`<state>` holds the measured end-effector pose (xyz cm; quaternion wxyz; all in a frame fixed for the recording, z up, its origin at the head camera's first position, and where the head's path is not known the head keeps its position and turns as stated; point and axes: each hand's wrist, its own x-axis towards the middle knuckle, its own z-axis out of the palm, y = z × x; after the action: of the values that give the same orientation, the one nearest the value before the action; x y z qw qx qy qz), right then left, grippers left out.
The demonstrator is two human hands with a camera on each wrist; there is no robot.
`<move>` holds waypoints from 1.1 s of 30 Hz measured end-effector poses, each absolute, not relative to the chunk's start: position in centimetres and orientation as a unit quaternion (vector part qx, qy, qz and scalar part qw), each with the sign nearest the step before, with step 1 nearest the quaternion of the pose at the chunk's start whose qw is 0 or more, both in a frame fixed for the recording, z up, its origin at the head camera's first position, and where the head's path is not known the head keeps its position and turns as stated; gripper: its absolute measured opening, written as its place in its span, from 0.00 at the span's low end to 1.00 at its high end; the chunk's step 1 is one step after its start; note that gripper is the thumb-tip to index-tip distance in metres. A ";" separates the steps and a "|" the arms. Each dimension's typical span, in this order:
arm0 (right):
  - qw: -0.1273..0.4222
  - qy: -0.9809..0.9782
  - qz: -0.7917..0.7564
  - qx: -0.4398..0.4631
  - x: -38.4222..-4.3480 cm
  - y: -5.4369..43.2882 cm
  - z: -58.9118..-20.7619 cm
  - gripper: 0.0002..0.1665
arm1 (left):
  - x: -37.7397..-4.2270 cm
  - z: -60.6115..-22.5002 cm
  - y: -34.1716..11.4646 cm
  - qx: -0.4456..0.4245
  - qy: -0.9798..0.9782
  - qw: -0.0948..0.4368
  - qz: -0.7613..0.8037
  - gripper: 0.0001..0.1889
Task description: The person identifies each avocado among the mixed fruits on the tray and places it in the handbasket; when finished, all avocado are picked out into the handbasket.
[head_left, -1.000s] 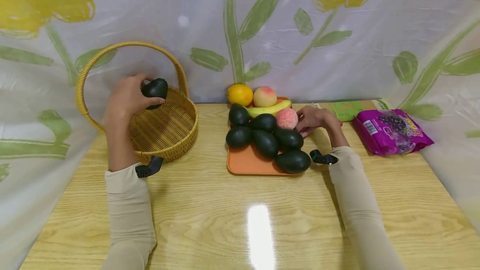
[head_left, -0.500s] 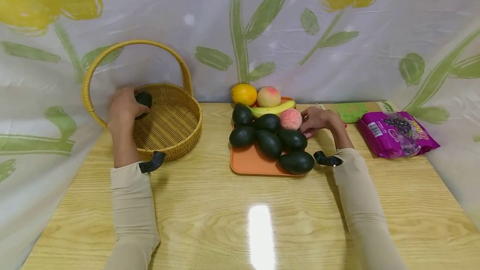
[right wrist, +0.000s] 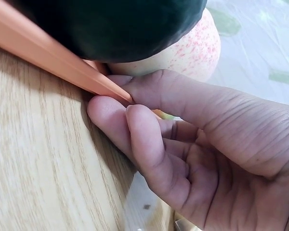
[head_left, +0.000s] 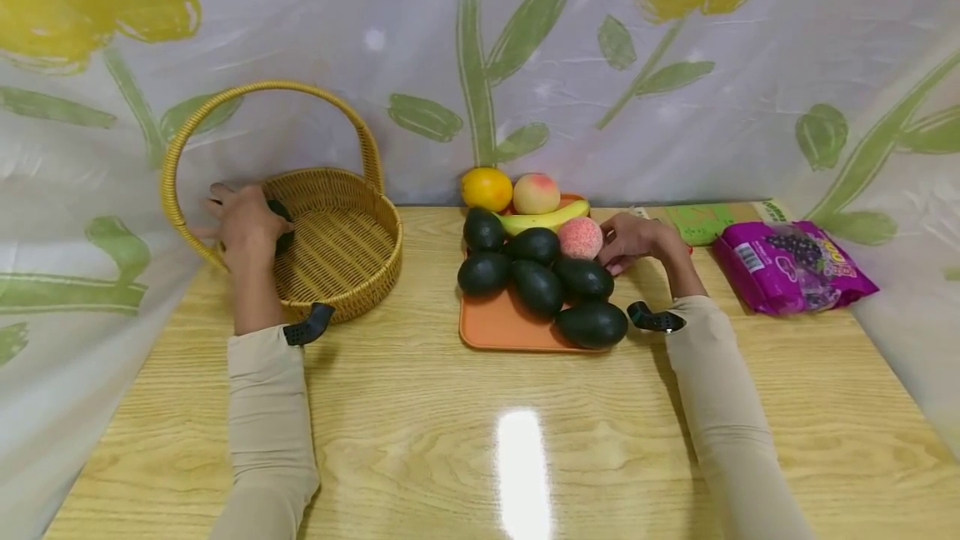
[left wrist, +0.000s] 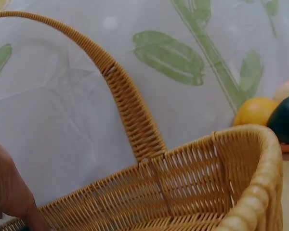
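My left hand [head_left: 251,227] is inside the left side of a wicker basket [head_left: 337,255], fingers spread toward the rim and thumb beside a dark green avocado [head_left: 282,222], which it mostly hides. In the left wrist view only part of that hand [left wrist: 9,185] shows, low at the left edge. At the right side of an orange tray [head_left: 491,327], my right hand [head_left: 633,238] pinches the tray's edge between thumb and fingers, plain in the right wrist view. On the tray lie several avocados [head_left: 537,288], a pink speckled peach [head_left: 580,237] and a banana [head_left: 546,218].
The basket's tall handle [head_left: 367,148] arches over it. A yellow-orange fruit [head_left: 486,189] and another peach [head_left: 536,192] sit at the tray's back. Farther right lie a purple grape-printed packet [head_left: 795,267] and a green-and-brown package [head_left: 705,222]. A flowered curtain [head_left: 315,40] hangs behind the table.
My left hand has lowered the avocado into the basket's left side, and its fingers have spread away from it. The right hand keeps its pinch on the tray's edge.
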<state>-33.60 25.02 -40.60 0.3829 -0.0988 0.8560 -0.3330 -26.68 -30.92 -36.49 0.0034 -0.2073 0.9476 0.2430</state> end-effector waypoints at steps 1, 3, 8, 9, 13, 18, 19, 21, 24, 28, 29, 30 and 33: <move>0.382 0.855 -0.335 -0.100 -33.6 25.0 -40.6 0.31 | -26.8 -36.6 -30.9 -0.213 0.945 0.009 0.248 0.41; 0.380 0.856 -0.337 -0.094 -33.6 24.9 -40.6 0.31 | -26.8 -36.7 -30.9 -0.220 0.942 0.027 0.252 0.45; 0.378 0.862 -0.324 -0.096 -33.8 25.1 -40.5 0.32 | -26.9 -37.0 -30.7 -0.207 0.943 0.049 0.254 0.44; 0.378 0.863 -0.322 -0.097 -33.8 25.2 -40.5 0.32 | -27.0 -37.1 -30.6 -0.200 0.946 0.045 0.252 0.42; 0.374 0.865 -0.320 -0.097 -33.8 25.3 -40.5 0.31 | -27.3 -37.2 -30.1 -0.181 0.952 0.036 0.244 0.39; 0.367 0.869 -0.318 -0.099 -33.7 25.2 -40.5 0.30 | -27.8 -37.3 -28.2 -0.184 0.950 0.041 0.249 0.40; 0.366 0.869 -0.317 -0.101 -33.7 25.2 -40.5 0.30 | -27.9 -37.3 -27.9 -0.186 0.949 0.043 0.250 0.41; 0.366 0.870 -0.314 -0.103 -33.6 25.0 -40.5 0.31 | -28.0 -37.1 -27.3 -0.190 0.949 0.049 0.246 0.42; 0.367 0.869 -0.317 -0.101 -33.7 24.7 -40.5 0.31 | -27.9 -36.9 -27.2 -0.187 0.951 0.050 0.241 0.42; 0.370 0.863 -0.327 -0.100 -33.7 24.3 -40.6 0.30 | -27.6 -36.7 -28.1 -0.175 0.955 0.044 0.235 0.43; 0.372 0.863 -0.328 -0.100 -33.7 24.3 -40.6 0.30 | -27.5 -36.6 -28.2 -0.173 0.955 0.045 0.236 0.43; 0.373 0.862 -0.327 -0.101 -33.7 24.3 -40.7 0.30 | -27.4 -36.6 -28.3 -0.172 0.955 0.046 0.237 0.44; 0.373 0.863 -0.326 -0.099 -33.8 24.2 -40.6 0.30 | -27.4 -36.3 -28.4 -0.170 0.954 0.047 0.241 0.44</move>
<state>-33.76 24.23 -40.60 0.3730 -0.0994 0.8628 -0.3264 -27.39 -28.42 -36.26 0.0472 -0.1702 0.9542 0.2414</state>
